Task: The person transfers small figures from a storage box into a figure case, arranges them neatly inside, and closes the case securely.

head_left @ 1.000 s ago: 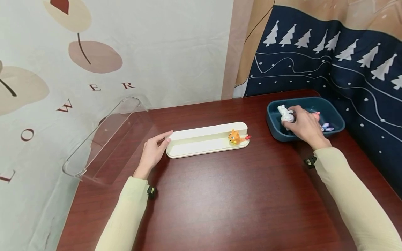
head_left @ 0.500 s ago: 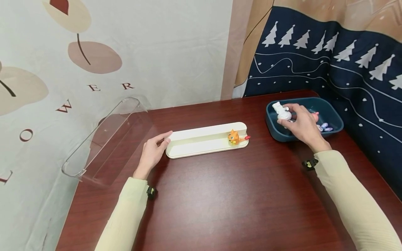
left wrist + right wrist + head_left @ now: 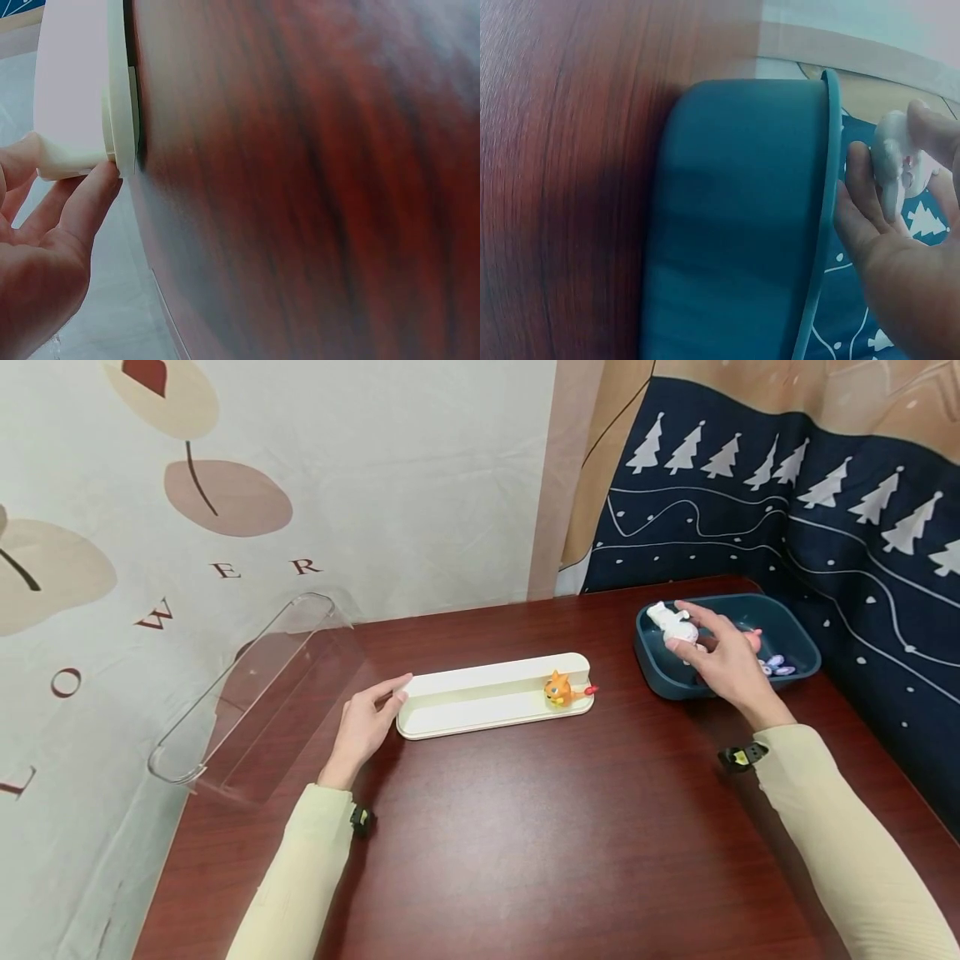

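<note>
My right hand [image 3: 723, 660] pinches a white animal figurine [image 3: 672, 623] between thumb and fingers, over the left part of a dark blue bin [image 3: 675, 687]. In the right wrist view the white figurine [image 3: 889, 161] shows above the bin's rim [image 3: 831, 142]. At the left end of a long cream tray [image 3: 480, 722], my left hand [image 3: 365, 718] holds the corner with thumb and forefinger. The left wrist view shows those fingertips [image 3: 101, 172] against the tray's end [image 3: 67, 163]. An orange cat-like figurine [image 3: 558, 688] with a red-tipped tail sits at the tray's right end.
Inside the bin lie a pink figurine [image 3: 753, 638] and a purple-and-white one [image 3: 777, 666], partly behind my right hand. A clear plastic cover [image 3: 255, 693] leans at the left against the cloth backdrop [image 3: 420, 485]. The tabletop [image 3: 525, 827] is dark red wood.
My right hand has raised the white figurine a little and moved it slightly left, and the figurine has tilted. The left hand and the tray have stayed in place.
</note>
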